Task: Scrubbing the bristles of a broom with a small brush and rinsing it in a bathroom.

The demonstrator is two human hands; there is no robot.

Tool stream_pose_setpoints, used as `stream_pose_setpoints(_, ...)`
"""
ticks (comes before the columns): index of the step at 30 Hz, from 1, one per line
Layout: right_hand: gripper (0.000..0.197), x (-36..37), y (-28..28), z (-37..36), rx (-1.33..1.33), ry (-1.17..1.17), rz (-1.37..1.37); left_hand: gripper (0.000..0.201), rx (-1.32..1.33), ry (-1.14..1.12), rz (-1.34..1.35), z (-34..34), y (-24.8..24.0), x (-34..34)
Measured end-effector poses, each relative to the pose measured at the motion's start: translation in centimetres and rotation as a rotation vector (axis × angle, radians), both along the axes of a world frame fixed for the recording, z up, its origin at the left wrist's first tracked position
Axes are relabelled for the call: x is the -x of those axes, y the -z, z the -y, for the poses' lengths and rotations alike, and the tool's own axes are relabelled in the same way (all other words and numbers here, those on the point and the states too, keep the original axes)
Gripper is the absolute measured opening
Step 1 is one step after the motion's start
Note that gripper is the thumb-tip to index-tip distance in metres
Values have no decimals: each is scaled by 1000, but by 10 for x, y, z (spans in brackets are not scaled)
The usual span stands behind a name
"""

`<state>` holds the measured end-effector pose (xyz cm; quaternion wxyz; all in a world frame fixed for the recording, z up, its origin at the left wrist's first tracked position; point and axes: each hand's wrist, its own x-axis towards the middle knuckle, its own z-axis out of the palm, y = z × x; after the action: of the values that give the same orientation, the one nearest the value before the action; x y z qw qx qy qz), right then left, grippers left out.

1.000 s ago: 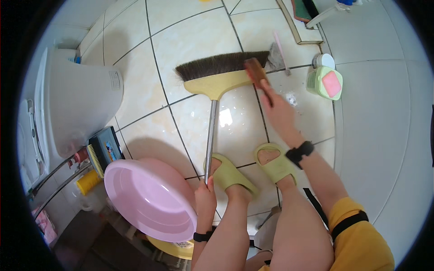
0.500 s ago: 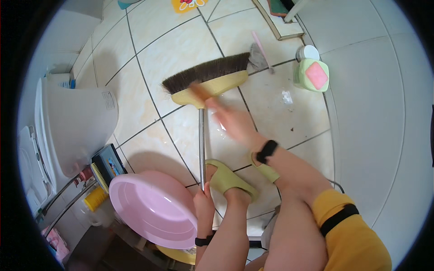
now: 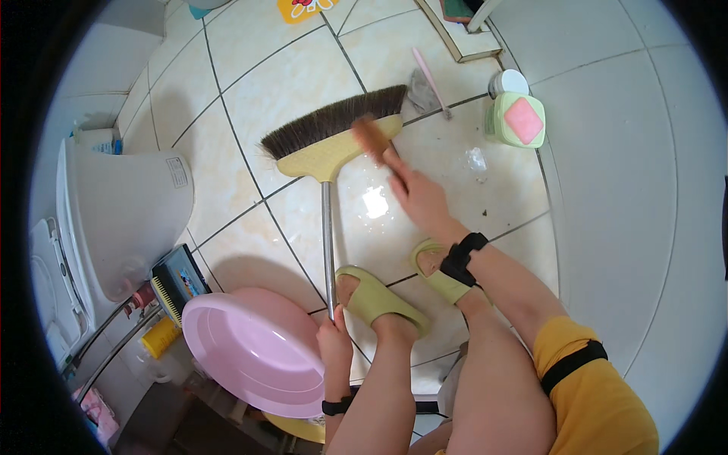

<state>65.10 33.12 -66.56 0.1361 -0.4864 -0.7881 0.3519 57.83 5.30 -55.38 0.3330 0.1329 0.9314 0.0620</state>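
Note:
A broom lies with its dark bristles (image 3: pixel 334 117) facing away from me and its yellow head (image 3: pixel 326 155) on the tiles. Its metal handle (image 3: pixel 328 243) runs back towards me, and my left hand (image 3: pixel 335 341) is closed around the near end. My right hand (image 3: pixel 425 199) grips the handle of a small brown brush (image 3: pixel 370 140). The brush's head, smeared by motion, is over the right part of the broom head; whether they touch I cannot tell.
A pink basin (image 3: pixel 250 349) stands left of my legs, below the white toilet (image 3: pixel 125 220). Green slippers (image 3: pixel 379 303) are on my feet. At right are a green tub with a pink lid (image 3: pixel 523 121), a white-lidded jar (image 3: pixel 509 82) and a pink stick (image 3: pixel 428 76) beside grey fluff.
My right hand has moved the brush to the right along the broom head. The left hand keeps its hold on the broom handle. The whole view has shifted slightly.

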Motion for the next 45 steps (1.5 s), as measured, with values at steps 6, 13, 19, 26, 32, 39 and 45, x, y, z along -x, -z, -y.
stream_pose_setpoints(6, 43, 12, 5, -25, -19, 88, -67, 58, -18, -32, 36, -9, -2, 5)
stream_pose_setpoints(13, 44, 17, -11, -25, 137, 131, -18, 57, 9, 3, -58, -5, -3, 12)
stream_pose_setpoints(19, 41, 20, -26, -73, 79, 38, 236, 54, -11, -12, 26, -18, -27, 26)
stream_pose_setpoints(26, 44, 21, -23, -17, -75, -322, -93, 54, 119, -61, 33, -44, -78, 44)
stream_pose_setpoints(32, 50, 66, -10, 1, -12, -529, -131, 52, 179, 4, -93, -52, -101, 60)
stream_pose_setpoints(39, 56, 76, -14, -6, -10, -264, -177, 24, 304, 33, -482, -77, -137, 81)
stream_pose_setpoints(45, 56, 76, -39, -32, -68, -221, -32, 34, 238, 533, -664, -116, -196, 115)
